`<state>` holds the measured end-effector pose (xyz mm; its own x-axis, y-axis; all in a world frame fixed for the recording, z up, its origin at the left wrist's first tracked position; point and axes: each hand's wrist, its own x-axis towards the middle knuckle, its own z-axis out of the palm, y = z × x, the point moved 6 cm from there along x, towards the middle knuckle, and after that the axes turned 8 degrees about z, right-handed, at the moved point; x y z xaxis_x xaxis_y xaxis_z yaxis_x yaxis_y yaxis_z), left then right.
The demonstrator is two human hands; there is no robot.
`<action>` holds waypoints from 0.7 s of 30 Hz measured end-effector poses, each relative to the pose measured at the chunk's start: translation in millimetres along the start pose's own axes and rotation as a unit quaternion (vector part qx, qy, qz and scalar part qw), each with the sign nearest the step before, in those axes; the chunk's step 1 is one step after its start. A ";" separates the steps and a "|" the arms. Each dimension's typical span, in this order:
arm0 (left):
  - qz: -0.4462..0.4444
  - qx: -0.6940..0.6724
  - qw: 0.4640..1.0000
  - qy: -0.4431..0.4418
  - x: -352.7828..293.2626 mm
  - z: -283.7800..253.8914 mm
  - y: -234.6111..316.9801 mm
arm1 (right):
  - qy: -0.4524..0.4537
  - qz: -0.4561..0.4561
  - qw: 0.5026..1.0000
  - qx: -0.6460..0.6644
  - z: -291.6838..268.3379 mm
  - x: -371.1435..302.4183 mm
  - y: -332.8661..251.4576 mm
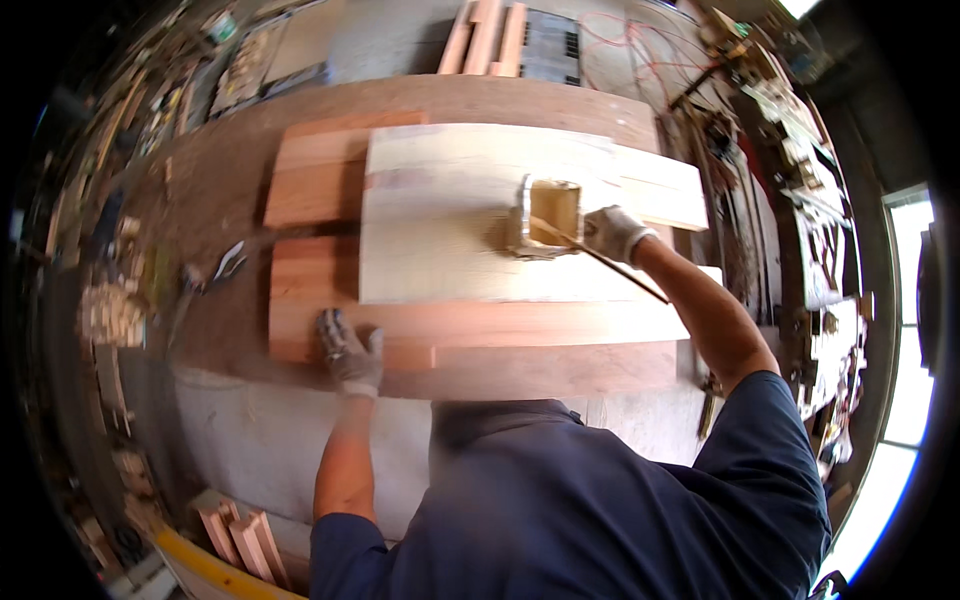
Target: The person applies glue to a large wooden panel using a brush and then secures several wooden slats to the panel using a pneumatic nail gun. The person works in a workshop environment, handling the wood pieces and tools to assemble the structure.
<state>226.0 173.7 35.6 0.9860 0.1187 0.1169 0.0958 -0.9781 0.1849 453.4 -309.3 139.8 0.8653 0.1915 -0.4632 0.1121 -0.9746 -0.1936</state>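
Note:
My right hand [615, 235], in a pale glove, is closed at the right side of a square, glue-crusted container [518, 225]. A thin stick [625, 275] leans out of it, passing just below my fingers. The container is over a wide pale panel [430, 230]; whether it touches the panel I cannot tell. My left hand [350, 355], in a stained glove, lies with fingers apart on the left end of a reddish board [480, 322] along the panel's near edge. More reddish boards [315, 180] stick out from under the panel on the left.
All this lies on a brown worktable [210, 180]. Pliers [230, 258] lie at its left. Beyond the far edge are long timber strips [483, 35] and a red hose [635, 40]. Cluttered shelves [800, 180] line the right. Wood offcuts [245, 540] stand at lower left.

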 end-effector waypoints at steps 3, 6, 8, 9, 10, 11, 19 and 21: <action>0.012 -0.001 1.000 0.017 0.5 -4.5 5.6 | 0.012 0.062 0.989 -0.135 -20.9 -58.6 108.7; -0.002 0.012 1.000 -0.013 2.3 -3.5 5.4 | 0.023 0.174 0.979 -0.105 -38.0 -127.4 192.6; -0.023 0.004 1.000 -0.013 5.7 -0.7 5.0 | 0.045 0.246 0.968 -0.008 -35.7 -169.0 218.8; -0.038 0.003 0.999 -0.015 2.7 -0.5 0.2 | 0.047 0.262 0.962 0.053 -38.5 -190.3 208.1; -0.021 0.007 1.000 -0.004 9.2 5.1 3.7 | 0.084 0.287 0.943 0.146 -8.4 -212.9 251.7; -0.012 -0.003 1.000 0.005 10.4 7.9 3.6 | 0.109 0.257 0.922 0.268 22.5 -221.9 262.1; -0.018 0.026 0.999 0.009 9.8 6.9 2.7 | 0.041 0.273 0.705 0.654 87.4 -249.3 100.3; -0.025 0.024 0.999 0.013 10.7 3.9 8.0 | 0.042 0.307 0.705 0.638 71.9 -243.4 65.0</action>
<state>237.9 166.4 34.5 0.9761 0.1710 0.1344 0.1514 -0.9779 0.1442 214.9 -411.0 177.8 0.5914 -0.2799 -0.7563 -0.7805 0.0371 -0.6240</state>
